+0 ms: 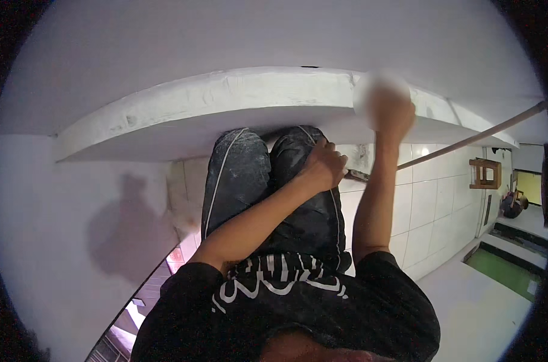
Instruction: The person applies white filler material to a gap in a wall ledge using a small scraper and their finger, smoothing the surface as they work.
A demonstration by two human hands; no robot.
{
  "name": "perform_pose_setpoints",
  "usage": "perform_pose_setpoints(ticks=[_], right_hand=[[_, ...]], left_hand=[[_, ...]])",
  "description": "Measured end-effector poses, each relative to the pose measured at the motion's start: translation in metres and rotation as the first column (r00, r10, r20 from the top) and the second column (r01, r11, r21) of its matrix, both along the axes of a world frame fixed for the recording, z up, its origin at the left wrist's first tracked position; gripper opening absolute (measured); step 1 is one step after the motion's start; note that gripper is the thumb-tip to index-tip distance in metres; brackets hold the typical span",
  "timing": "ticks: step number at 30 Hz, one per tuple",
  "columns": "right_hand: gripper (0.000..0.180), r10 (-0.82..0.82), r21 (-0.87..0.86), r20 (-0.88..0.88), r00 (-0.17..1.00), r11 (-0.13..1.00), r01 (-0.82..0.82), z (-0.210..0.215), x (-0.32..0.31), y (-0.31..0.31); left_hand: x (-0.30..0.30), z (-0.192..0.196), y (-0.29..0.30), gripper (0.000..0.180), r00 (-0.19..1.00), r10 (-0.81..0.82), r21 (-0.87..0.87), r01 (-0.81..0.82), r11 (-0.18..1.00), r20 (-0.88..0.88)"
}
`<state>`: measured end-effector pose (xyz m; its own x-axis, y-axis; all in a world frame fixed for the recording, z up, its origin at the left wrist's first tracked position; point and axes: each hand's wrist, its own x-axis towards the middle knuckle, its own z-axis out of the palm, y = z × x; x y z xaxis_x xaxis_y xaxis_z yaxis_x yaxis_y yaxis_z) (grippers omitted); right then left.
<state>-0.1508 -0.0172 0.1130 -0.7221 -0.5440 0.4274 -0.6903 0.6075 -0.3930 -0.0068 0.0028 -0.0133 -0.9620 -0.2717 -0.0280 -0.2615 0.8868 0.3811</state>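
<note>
**Overhead, a blurred pad at the white ledge**

Up against the white plastered ledge (225,105) our right hand (393,114) is raised, and a pale round thing (379,90), perhaps a sanding pad or sponge, sits at its fingertips. We cannot tell more of its kind, since it is smeared by motion. It lies above and slightly left of the knuckles, pressed to the lower edge of the ledge near its right end. The fingers of this hand are curled up around the back of the round thing; whether they pinch it or merely press it we cannot tell, because the blur swallows them.

Below the ledge and left of the raised arm, our left hand (323,164) rests on our dark, dust-streaked trousers (237,181). Its fingers are folded together into a loose fist, knuckles toward the ledge, and nothing shows inside them. Just beside that fist, toward the right, a dark narrow thing (357,175) lies on the edge of what we stand on; its kind is unclear.

Under the right end of the ledge a thin pale pole (479,136) slants upward to the right. Further below the ledge, white tiled floor (430,205) spreads out, with a small wooden stool (484,173) standing far off to the right.
</note>
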Motion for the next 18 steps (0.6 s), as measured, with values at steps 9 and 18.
perform_pose_setpoints(ticks=[9,18], right_hand=[[0.031,-0.027,-0.019,-0.143,0.989,1.000,0.025,0.000,-0.068,0.028],[0.033,0.018,-0.023,-0.192,0.981,0.999,-0.023,-0.012,-0.065,0.021]], left_hand=[[0.002,0.001,-0.001,0.033,0.999,0.016,0.106,-0.010,0.994,-0.052],[-0.002,-0.014,0.000,0.029,0.993,0.033,0.157,-0.015,0.987,-0.116]])
